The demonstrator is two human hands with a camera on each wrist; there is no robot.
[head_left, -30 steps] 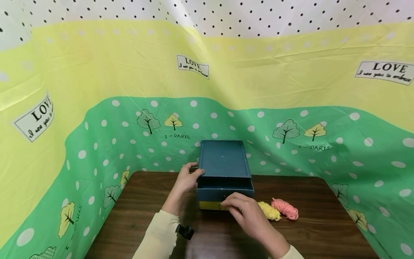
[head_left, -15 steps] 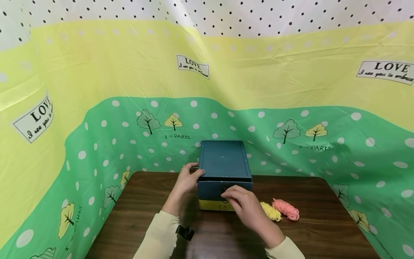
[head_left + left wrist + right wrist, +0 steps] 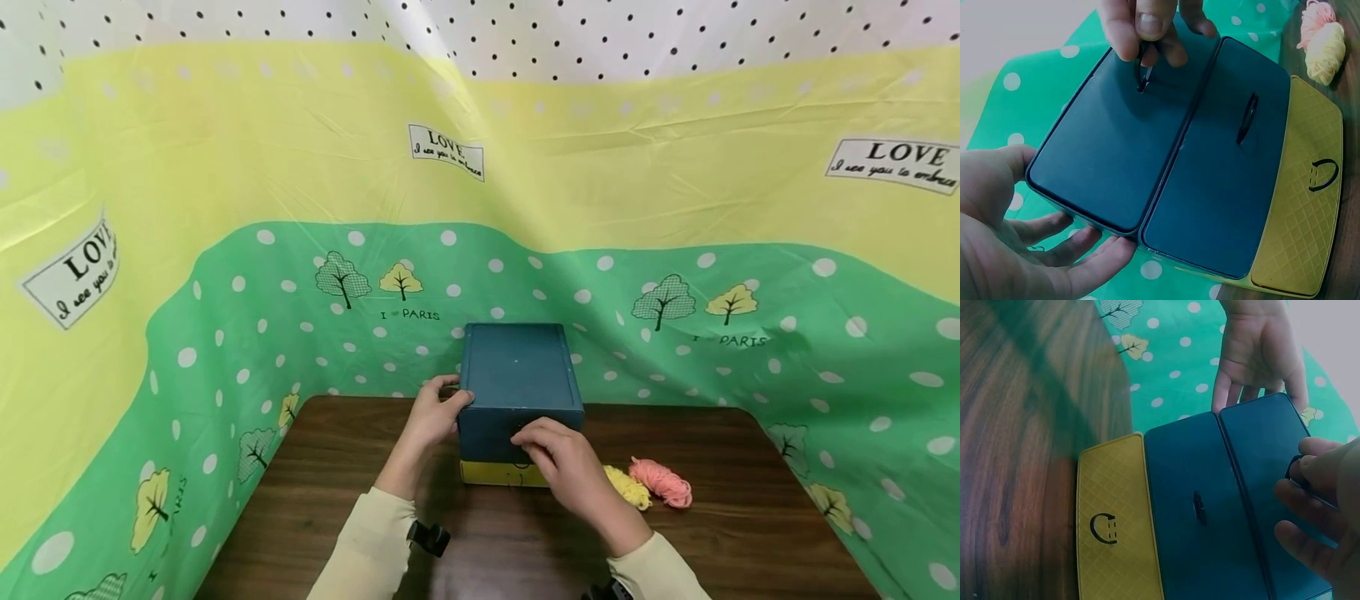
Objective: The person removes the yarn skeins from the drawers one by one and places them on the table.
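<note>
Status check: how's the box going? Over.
Left grip against box; right grip pinching black loop on top drawer. Drawer looks flush. Yarn at right, nothing visibly blocking.

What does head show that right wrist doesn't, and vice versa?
Head only: pink yarn, yellow yarn, the box's top panel, LOVE labels.

Right wrist only: quilting on the yellow front, and the black pull between the fingers, hidden in head.

Both: left hand touching the box, right hand at its front, wooden table, green dotted cloth.
</note>
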